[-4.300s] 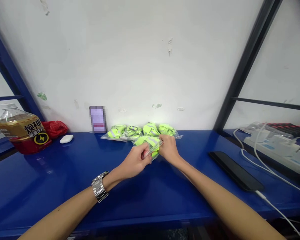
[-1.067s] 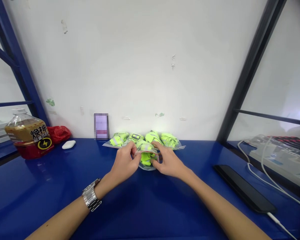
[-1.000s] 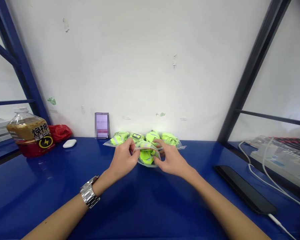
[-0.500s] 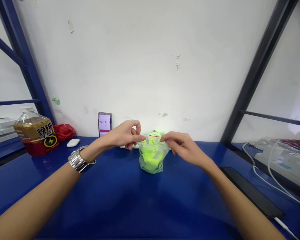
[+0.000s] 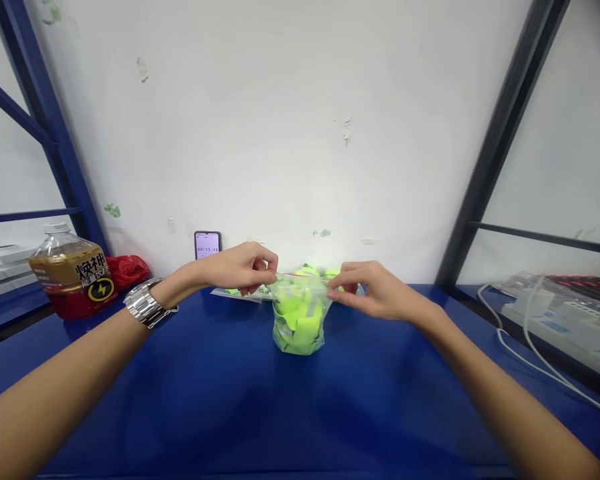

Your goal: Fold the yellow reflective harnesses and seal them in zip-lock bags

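Observation:
A clear zip-lock bag (image 5: 300,345) stands upright on the blue table, its red-lined top edge level between my hands. Folded neon-yellow fabric with grey reflective strips (image 5: 307,319) fills the bag. My left hand (image 5: 245,267) pinches the bag's top left corner between thumb and finger. At the top right corner, my right hand (image 5: 363,288) is closed on the rim in the same way. Behind the hands lie more clear bags (image 5: 237,294) with yellow material inside, partly hidden by my left hand and the front bag.
A phone (image 5: 207,245) showing a timer leans on the wall. On the left stand a large drink bottle (image 5: 75,270) and a red plastic bag (image 5: 127,270). Power strips (image 5: 565,317) and white cables (image 5: 510,350) lie at the right. Blue table surface (image 5: 290,413) extends in front.
The view has shifted slightly. My right hand has moved a little outward along the rim, and the bag's top is stretched wider. More of the bags behind shows.

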Motion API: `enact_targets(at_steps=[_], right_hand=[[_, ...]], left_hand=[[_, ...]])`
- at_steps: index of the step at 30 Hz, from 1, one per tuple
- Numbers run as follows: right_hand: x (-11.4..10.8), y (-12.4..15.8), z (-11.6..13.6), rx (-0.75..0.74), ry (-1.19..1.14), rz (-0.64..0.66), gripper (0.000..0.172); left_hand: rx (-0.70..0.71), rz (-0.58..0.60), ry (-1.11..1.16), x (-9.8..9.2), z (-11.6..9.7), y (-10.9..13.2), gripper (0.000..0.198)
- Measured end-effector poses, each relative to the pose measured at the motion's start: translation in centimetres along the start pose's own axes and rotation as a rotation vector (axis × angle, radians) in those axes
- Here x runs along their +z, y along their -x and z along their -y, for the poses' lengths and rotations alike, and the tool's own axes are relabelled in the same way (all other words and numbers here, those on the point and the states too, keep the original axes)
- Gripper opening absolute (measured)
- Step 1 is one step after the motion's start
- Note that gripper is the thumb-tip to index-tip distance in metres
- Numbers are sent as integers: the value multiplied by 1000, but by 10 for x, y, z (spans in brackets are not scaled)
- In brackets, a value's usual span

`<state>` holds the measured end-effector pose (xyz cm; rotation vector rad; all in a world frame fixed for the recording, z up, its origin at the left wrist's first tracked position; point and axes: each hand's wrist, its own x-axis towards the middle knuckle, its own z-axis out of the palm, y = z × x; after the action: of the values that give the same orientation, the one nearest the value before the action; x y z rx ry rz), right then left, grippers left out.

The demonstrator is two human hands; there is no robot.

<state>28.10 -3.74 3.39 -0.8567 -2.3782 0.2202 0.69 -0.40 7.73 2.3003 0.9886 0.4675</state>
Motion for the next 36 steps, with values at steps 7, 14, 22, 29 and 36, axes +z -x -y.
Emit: enact_targets(at_steps=[7,14,22,29,36], right_hand=[[-1,-1,-3,47,-201,-58,20],[0,4,-7,39,-137,-51,16],[-1,7,-4,15,-121,-94,12],[-9,2,-7,32,-14,-55,17],[4,0,-14,-23,40,-179,3]], left_hand=[[156,-112,-1,9,4,-3,12],[186,-20,-131,14,-4,14,24],[212,-20,-228,11,11,9,23],[282,-163,-226,12,15,6,19],[356,-346,-307,19,27,10,14]])
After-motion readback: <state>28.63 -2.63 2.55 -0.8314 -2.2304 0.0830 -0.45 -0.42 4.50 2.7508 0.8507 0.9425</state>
